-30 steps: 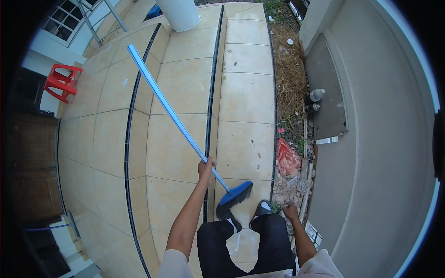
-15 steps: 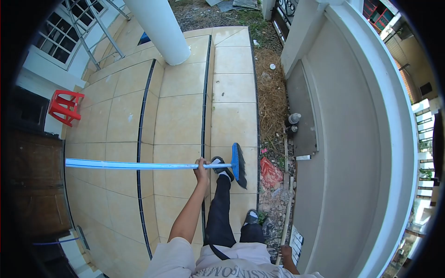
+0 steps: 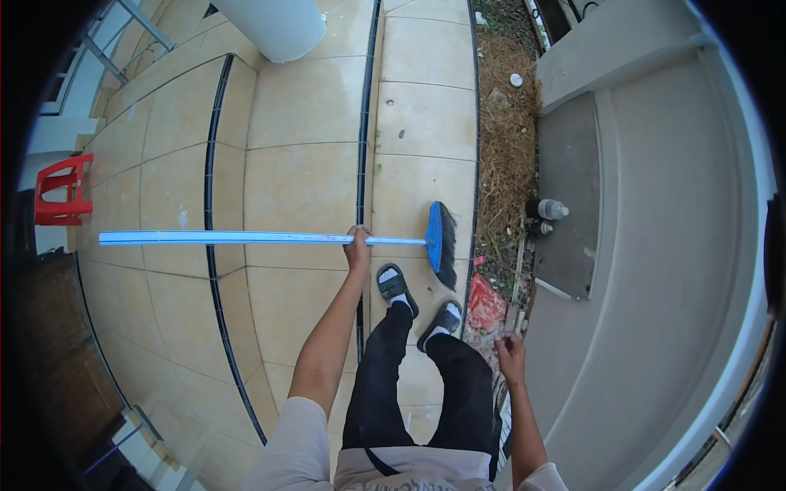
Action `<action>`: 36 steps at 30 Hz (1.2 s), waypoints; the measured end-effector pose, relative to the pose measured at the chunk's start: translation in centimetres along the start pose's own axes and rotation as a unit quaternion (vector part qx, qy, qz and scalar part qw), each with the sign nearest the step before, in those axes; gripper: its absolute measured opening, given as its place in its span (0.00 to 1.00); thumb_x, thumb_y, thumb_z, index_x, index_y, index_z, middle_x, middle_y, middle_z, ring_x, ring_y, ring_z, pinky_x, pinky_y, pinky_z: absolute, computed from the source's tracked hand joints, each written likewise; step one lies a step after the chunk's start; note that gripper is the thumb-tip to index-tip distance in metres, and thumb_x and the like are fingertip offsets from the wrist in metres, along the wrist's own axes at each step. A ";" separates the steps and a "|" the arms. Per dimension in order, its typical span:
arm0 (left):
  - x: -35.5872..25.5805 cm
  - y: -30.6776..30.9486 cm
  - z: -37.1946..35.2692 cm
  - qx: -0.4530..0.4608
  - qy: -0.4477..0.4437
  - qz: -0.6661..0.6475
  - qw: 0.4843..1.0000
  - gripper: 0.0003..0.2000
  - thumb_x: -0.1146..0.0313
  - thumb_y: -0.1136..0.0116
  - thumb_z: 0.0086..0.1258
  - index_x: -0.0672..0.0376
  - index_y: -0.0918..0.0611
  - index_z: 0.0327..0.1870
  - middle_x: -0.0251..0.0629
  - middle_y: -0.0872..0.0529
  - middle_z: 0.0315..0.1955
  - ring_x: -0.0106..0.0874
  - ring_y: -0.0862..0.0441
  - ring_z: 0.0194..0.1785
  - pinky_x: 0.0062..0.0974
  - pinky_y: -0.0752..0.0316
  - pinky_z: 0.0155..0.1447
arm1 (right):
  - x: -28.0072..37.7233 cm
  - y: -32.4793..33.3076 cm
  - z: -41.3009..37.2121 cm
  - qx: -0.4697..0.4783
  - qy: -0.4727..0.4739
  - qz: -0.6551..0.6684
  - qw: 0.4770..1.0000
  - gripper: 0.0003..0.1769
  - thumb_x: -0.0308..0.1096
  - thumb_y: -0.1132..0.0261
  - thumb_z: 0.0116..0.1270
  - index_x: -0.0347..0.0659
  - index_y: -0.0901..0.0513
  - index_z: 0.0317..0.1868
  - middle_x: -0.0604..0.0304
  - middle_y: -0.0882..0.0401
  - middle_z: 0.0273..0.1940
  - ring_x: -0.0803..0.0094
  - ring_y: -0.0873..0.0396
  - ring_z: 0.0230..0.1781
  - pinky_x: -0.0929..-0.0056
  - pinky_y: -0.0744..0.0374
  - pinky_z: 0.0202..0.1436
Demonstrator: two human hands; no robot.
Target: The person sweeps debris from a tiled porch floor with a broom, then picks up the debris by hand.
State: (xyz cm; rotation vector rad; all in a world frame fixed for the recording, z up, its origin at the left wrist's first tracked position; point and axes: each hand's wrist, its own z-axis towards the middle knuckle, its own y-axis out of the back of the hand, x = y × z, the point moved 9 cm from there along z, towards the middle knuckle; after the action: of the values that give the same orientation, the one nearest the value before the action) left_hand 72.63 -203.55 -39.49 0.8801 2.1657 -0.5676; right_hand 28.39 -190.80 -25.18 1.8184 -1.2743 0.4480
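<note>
My left hand (image 3: 358, 249) is wrapped round the blue handle of a broom (image 3: 221, 238), close to its head. The broom lies level across the view, its blue head with dark bristles (image 3: 442, 245) over the tiled step to the right of the hand. My right hand (image 3: 509, 347) hangs low over the gravel strip, its fingers bent together; a small pale thing shows at the fingertips, too small to name. Just above that hand, a crumpled red plastic bag (image 3: 485, 303) lies beside the step's edge.
Tiled steps (image 3: 303, 196) with dark edges run up the view. A red stool (image 3: 64, 190) stands at the left, a white pillar (image 3: 274, 29) at the top. Bottles (image 3: 550, 209) stand by the grey wall (image 3: 655, 213) on the right, beside dry grass (image 3: 508, 139).
The view has moved closer to the step and bag. My right hand has come forward and up beside the bag. My feet are now closer together; the left hand still grips the broom.
</note>
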 end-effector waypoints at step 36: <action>-0.7 2.1 15.0 0.071 -0.473 0.409 0.777 0.24 0.51 0.51 0.54 0.66 0.21 0.41 0.53 0.28 0.54 0.46 0.34 0.62 0.43 0.41 0.66 | -0.1 -52.8 39.0 0.291 0.493 -0.290 0.767 0.10 0.39 0.37 0.56 0.41 0.18 0.29 0.53 0.20 0.33 0.54 0.19 0.33 0.59 0.21 0.38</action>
State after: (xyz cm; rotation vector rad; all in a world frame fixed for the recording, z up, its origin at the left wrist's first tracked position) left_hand 81.30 -211.64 -48.87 1.1623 0.7165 -0.5366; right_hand 68.82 -215.49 -70.63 1.8591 0.2051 1.3071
